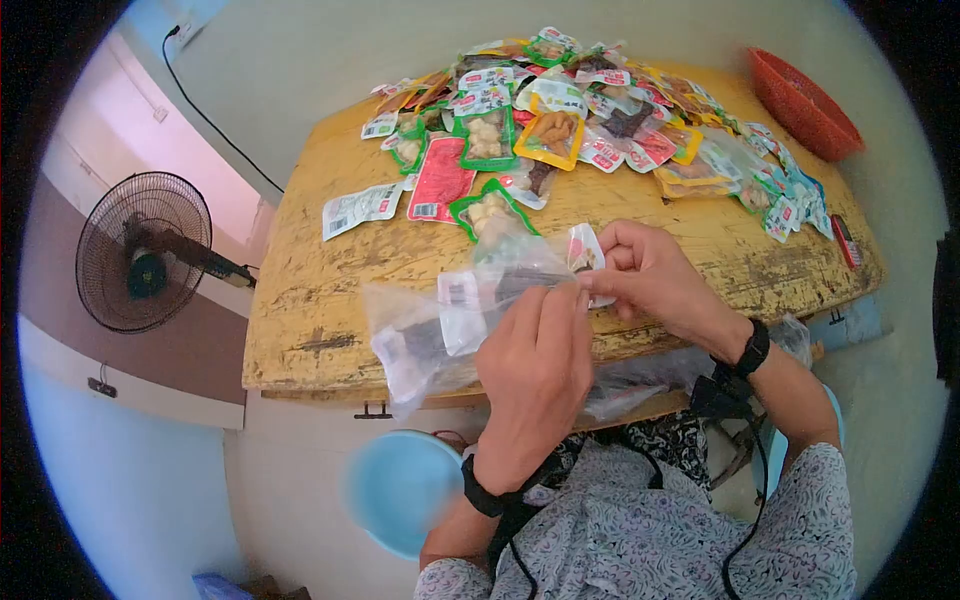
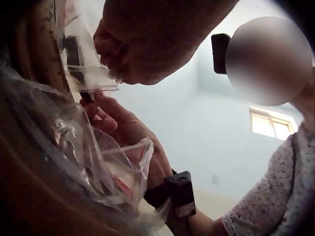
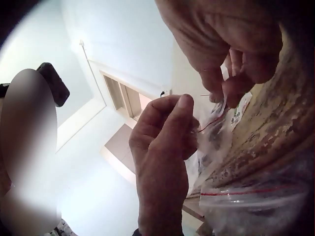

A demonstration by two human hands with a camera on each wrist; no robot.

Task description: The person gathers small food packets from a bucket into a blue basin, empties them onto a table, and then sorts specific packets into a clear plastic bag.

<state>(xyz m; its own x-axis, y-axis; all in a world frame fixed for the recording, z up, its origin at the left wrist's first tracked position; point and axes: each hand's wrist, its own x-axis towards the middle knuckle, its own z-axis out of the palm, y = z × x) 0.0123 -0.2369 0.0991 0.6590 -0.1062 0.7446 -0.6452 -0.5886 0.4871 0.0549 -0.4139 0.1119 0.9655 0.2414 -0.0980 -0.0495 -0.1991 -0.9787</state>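
Observation:
A clear zip bag [image 1: 425,352] with a red line along its mouth lies toward the near table edge. White-and-dark packets [image 1: 460,318] show through its plastic. My left hand [image 1: 535,355] pinches the bag's mouth between thumb and fingers. Close beside it, my right hand [image 1: 655,278] pinches the same edge, its fingertips almost meeting the left ones. In the right wrist view the red line [image 3: 211,124] runs between the two hands. A small white packet [image 1: 583,247] shows just beyond the right fingertips. Behind the bag lies a green-edged packet [image 1: 490,215].
Many colourful food packets [image 1: 490,135] are heaped over the back of the worn yellow table [image 1: 300,290]. A red basket [image 1: 805,105] stands at back right, a red phone-like object [image 1: 846,242] at the right edge. More clear bags [image 1: 640,380] lie near my lap; a blue basin [image 1: 405,490] is below.

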